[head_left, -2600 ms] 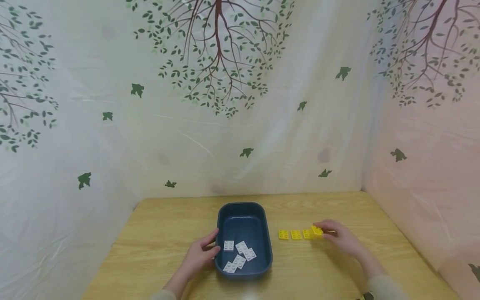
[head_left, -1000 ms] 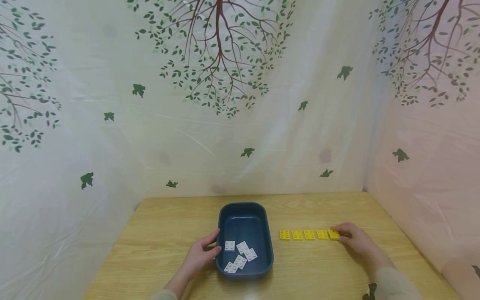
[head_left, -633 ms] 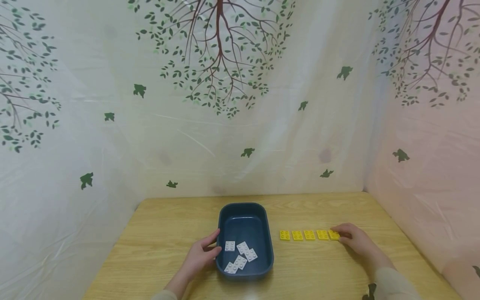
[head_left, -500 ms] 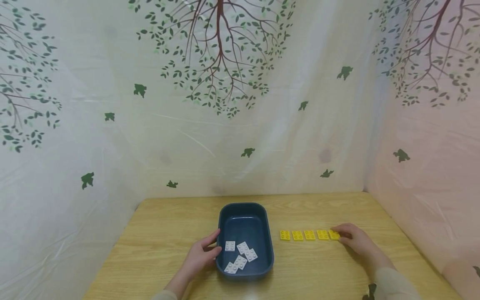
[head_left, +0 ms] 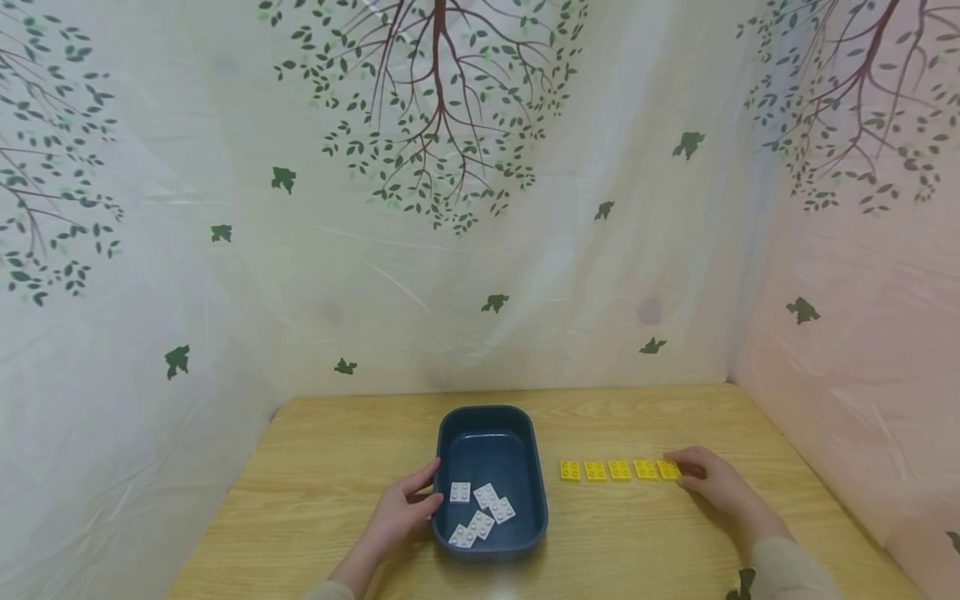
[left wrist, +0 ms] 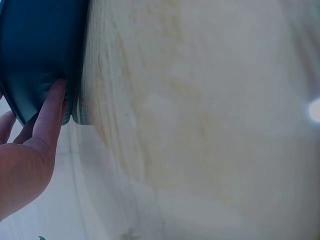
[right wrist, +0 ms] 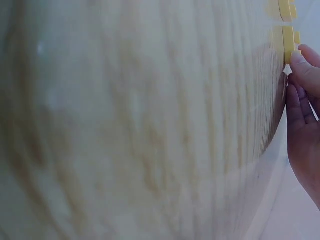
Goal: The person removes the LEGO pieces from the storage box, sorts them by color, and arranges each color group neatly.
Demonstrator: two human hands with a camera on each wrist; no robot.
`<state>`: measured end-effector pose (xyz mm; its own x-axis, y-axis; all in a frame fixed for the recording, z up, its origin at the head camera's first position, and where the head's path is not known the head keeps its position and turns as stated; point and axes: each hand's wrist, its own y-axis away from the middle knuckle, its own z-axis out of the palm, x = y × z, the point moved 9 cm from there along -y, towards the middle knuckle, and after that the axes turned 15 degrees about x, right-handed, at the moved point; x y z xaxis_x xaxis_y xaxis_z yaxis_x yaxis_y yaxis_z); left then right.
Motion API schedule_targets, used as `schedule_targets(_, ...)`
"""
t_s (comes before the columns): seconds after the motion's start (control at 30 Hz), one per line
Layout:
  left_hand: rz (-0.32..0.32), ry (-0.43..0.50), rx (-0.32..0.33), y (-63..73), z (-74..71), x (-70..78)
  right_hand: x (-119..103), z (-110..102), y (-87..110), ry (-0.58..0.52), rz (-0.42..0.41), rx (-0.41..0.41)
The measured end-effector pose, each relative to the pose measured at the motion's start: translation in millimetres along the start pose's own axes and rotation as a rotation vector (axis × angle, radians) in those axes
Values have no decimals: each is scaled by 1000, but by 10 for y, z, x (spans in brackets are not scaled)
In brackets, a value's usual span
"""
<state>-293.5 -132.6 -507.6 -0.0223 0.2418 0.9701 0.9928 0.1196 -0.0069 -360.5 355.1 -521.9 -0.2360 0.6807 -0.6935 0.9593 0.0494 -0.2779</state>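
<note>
The right grip (head_left: pixel 708 477) pinches a yellow brick (head_left: pixel 667 472) beside four others (head_left: pixel 618 471); relaxed, the left grip (head_left: pixel 400 507) touches a tray (head_left: pixel 491 458) (white bricks (head_left: pixel 460 492) inside).

I get soft head-view light but dim wrist views, the counter (right wrist: pixel 215 110) blurred beside the right fingers (right wrist: pixel 307 75), white glare (left wrist: pixel 315 110) well away from the left fingers (left wrist: pixel 50 112).
</note>
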Motion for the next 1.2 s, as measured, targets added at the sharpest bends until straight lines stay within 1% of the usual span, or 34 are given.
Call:
schedule_targets(0.1, 10, -9, -5, 3, -11, -2, -2, -14, 44, -21, 28, 11)
schedule_targets(0.2, 13, -8, -14, 10, -13, -13, 18, -35, 105, -94, 123, 32)
schedule_targets(0.33, 11, 10, -25, 27, -11, -20, -13, -94, 185, -118, 203, 76)
schedule_targets(0.37, 10, 14, -27, 30, -12, -21, -35, -109, 195, -109, 202, 86)
schedule_targets(0.43, 9, 12, -28, 33, -15, -26, -99, -134, 203, -77, 174, 98)
schedule_targets(0.47, 7, 10, -29, 34, -18, -28, -120, -131, 214, -102, 189, 91)
schedule_targets(0.5, 7, 5, -31, 35, -21, -28, -157, -133, 217, -102, 179, 88)
schedule_targets(0.57, -2, -2, -33, 35, -30, -34, -259, -139, 214, -83, 133, 91)
schedule_targets(0.67, -12, -7, -39, 39, -47, -32, -465, -136, 203, -80, 38, 104)
schedule_targets(0.7, -13, -7, -40, 40, -52, -32, -548, -136, 194, -57, -23, 121)
schedule_targets(0.8, -7, -8, -42, 38, -60, -38, -721, -91, 183, -60, -98, 134)
schedule_targets(1.07, -13, 5, -18, -25, -5, -63, -1062, 113, 27, -113, -243, 82)
schedule_targets(1.2, -11, 0, -11, -39, 9, -47, -1184, 254, -38, -127, -268, 38)
